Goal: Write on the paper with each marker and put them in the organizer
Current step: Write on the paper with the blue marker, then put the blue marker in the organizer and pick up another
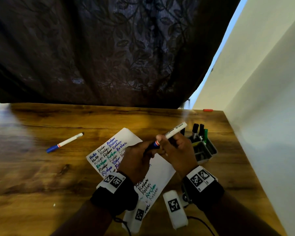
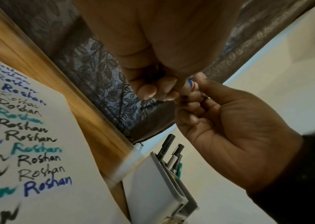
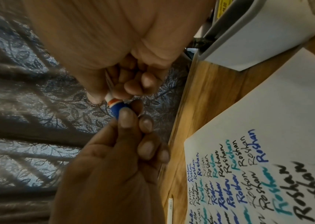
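Both hands hold one white marker (image 1: 174, 131) with a blue cap (image 3: 117, 109) above the paper (image 1: 160, 169). My right hand (image 1: 175, 147) grips the white barrel. My left hand (image 1: 140, 155) pinches the blue cap at its end. The cap sits on the marker. The paper lies on the wooden table (image 1: 41, 176) and carries several written lines in black, blue and teal. A second blue-capped marker (image 1: 65, 142) lies on the table to the left. The grey organizer (image 1: 204, 150) stands right of the paper with black and green markers (image 1: 200, 132) upright in it.
A dark leaf-patterned curtain (image 1: 100, 48) hangs behind the table. A white wall (image 1: 262, 99) borders the table's right edge. A small red object (image 1: 207, 110) lies at the far right corner. White tagged devices (image 1: 174, 206) and cables rest near my wrists.
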The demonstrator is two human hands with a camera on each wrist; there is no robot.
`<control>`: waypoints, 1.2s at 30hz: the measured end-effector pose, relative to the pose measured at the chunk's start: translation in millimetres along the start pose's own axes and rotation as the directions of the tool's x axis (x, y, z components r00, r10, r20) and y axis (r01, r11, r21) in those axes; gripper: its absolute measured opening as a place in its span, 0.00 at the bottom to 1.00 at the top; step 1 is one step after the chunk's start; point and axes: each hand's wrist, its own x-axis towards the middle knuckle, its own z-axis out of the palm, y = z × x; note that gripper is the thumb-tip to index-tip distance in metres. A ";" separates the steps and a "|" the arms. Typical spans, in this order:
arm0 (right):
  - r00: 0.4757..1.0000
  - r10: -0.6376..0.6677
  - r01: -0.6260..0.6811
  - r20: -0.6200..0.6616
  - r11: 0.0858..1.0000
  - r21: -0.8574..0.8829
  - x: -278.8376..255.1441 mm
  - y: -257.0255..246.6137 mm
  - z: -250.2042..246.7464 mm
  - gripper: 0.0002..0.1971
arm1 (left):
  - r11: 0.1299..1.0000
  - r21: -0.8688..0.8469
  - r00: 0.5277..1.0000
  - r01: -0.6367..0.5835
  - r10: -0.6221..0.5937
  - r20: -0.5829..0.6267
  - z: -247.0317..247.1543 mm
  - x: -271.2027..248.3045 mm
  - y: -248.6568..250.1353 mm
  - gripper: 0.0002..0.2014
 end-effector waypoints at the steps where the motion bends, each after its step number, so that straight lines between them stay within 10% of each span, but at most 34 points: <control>1: 1.000 0.003 -0.003 -0.006 1.000 -0.010 0.2 0.2 -2.2 0.13 | 1.000 0.004 1.000 0.008 -0.008 -0.001 2.8 0.9 2.6 0.07; 7: 0.989 0.085 -0.089 0.120 0.996 0.032 11.3 6.3 -32.5 0.16 | 0.997 -0.063 0.984 0.045 -0.034 0.173 8.8 10.8 17.3 0.03; 13: 0.976 -0.030 -0.003 -0.215 0.989 -0.149 13.7 18.1 -96.0 0.26 | 0.998 -0.016 0.998 -0.063 0.064 0.022 11.5 23.6 19.9 0.15; 16: 0.960 -0.271 0.272 0.065 0.861 -0.431 15.2 13.0 -113.4 0.20 | 0.988 -0.005 0.988 -0.157 0.157 -0.004 15.3 33.0 30.5 0.12; 20: 0.904 -0.283 0.416 0.319 0.749 -0.516 16.3 20.1 -111.0 0.13 | 0.989 0.032 0.985 -0.146 0.142 0.096 26.9 53.4 51.2 0.18; 28: 0.986 -0.159 0.165 0.050 0.883 -0.439 25.9 31.9 -119.9 0.11 | 0.989 -0.142 0.995 0.028 -0.013 0.103 36.6 63.4 58.6 0.08; 36: 0.995 -0.004 0.050 0.096 0.876 -0.480 31.6 66.6 -103.4 0.13 | 0.990 -0.104 0.989 0.097 -0.084 0.119 49.2 48.0 38.4 0.17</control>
